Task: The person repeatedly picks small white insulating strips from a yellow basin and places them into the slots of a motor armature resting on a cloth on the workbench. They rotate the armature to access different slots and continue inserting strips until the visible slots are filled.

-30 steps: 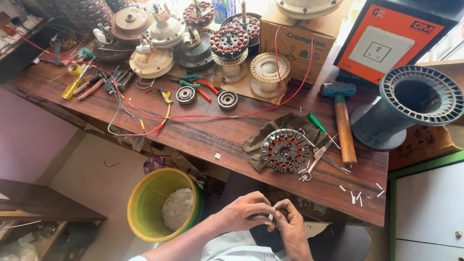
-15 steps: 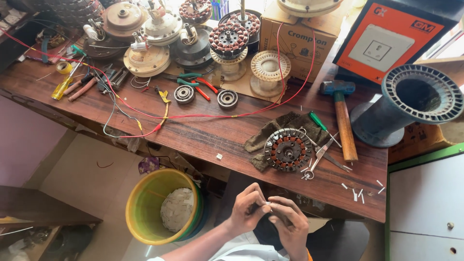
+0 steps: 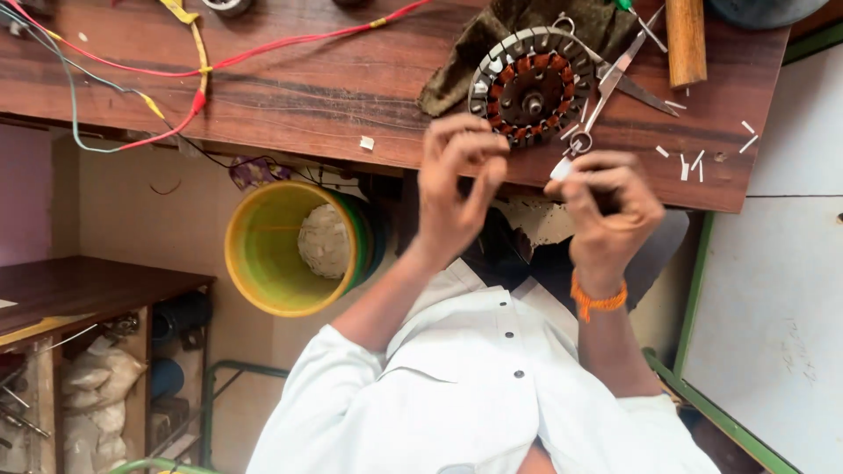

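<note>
My right hand (image 3: 606,206), with an orange band at the wrist, pinches a small white paper strip (image 3: 562,168) between thumb and fingers just in front of the table edge. Level with it and a little to the left, my left hand (image 3: 461,184) is raised with its fingers loosely curled and nothing visible in them. Just beyond both hands a round motor stator (image 3: 533,88) with copper windings lies on a dark cloth (image 3: 465,61) on the wooden table (image 3: 307,96). Scissors (image 3: 606,88) rest against the stator's right side.
A wooden hammer handle (image 3: 685,39) lies at the far right, with several white paper strips (image 3: 694,160) near the table's corner. Red, yellow and green wires (image 3: 184,96) trail over the left of the table. A yellow bucket (image 3: 263,254) stands on the floor under it.
The view has dropped and closed in on the table edge. My hands, joined low at my lap before, have risen to the table edge and parted; the strip stays in my right hand.
</note>
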Motion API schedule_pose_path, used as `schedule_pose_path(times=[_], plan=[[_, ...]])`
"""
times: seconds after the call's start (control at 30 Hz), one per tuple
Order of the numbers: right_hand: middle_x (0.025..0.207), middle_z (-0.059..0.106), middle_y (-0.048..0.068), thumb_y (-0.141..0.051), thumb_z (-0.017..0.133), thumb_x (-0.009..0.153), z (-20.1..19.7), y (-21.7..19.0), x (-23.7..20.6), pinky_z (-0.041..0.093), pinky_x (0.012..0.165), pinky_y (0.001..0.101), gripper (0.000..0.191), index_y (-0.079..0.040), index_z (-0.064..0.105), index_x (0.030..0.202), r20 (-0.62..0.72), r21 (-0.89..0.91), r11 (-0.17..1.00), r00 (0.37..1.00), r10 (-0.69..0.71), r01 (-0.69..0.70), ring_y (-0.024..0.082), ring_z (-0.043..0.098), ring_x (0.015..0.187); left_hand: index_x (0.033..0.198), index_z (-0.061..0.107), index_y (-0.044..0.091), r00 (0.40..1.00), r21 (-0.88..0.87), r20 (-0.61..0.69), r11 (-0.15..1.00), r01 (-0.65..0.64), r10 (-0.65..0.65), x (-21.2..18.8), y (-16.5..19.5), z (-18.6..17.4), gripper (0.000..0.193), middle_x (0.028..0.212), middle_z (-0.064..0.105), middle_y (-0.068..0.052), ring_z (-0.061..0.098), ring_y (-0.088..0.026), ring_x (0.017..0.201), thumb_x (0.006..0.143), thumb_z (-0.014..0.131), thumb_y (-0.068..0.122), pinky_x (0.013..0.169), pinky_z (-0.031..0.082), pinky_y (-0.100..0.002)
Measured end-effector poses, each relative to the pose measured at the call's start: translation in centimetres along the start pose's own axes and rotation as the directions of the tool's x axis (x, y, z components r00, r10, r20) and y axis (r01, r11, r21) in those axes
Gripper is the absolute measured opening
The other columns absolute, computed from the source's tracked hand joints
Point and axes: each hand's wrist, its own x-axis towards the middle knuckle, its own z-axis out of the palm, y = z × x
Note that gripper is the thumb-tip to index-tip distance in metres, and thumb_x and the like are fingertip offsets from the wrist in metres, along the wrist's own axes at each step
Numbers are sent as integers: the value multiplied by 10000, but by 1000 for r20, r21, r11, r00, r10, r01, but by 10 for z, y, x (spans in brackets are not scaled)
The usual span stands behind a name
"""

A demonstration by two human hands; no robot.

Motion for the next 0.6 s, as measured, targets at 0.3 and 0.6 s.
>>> schedule_pose_path(times=[0.3,0.6], plan=[[1060,737,142,80,699,1002,22,11,103,650,768,244,52,37,698,1030,211,-289,940,970,-120,179,149,761,877,1332,692,103,935,-157,265,946,284,-237,91,-72,1,369,1097,792,-76,746,-172,998,1039,665,325,884,611,-317],[1068,737,118,103,768,964,41,19,117,591,808,280,93,30,711,966,383,-441,835,910,-157,330,168,721,934,1407,639,101,954,-301,-55,916,266,-295,33,-58,31,419,1139,738,-40,724,-126,938,1016,698,239,852,608,-284]])
